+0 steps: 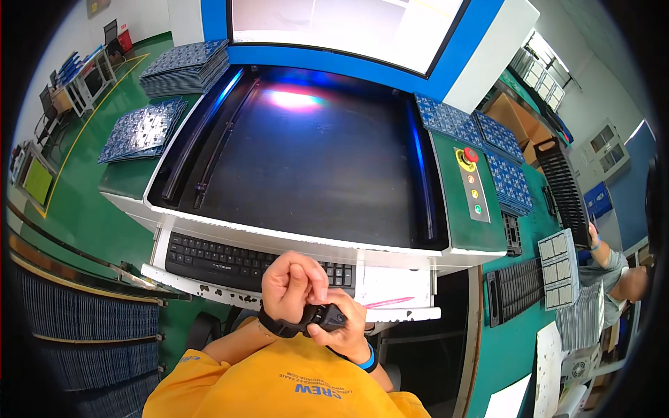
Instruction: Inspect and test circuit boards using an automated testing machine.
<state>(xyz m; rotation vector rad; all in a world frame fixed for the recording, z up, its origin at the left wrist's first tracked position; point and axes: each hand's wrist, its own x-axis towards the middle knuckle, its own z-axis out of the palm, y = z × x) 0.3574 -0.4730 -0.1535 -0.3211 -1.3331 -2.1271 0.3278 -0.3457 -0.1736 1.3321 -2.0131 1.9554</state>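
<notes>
In front of my chest, my left hand (pixel 291 284) is raised with its fingers curled in and the thumb bent across them; nothing shows inside it. Around its wrist runs a black strap (pixel 280 326) carrying a small black box-shaped device (pixel 327 318). My right hand (pixel 347 331) grips that device, thumb beneath and fingers over the top. A blue band (pixel 369 357) circles my right wrist. Just beyond both hands lies a black keyboard (pixel 223 263) on a white pull-out shelf (pixel 397 313), partly hidden by my left hand. A pink pen-like stick (pixel 389 302) rests on the shelf.
Ahead is a machine with a dark bed (pixel 313 167), a screen (pixel 348 28) and a red stop button (pixel 470 155). Stacked blue circuit panels (pixel 143 129) flank it. Racked panels (pixel 90 313) stand left. On the right, a co-worker (pixel 613 268) holds a black tray (pixel 561 182) over a green bench.
</notes>
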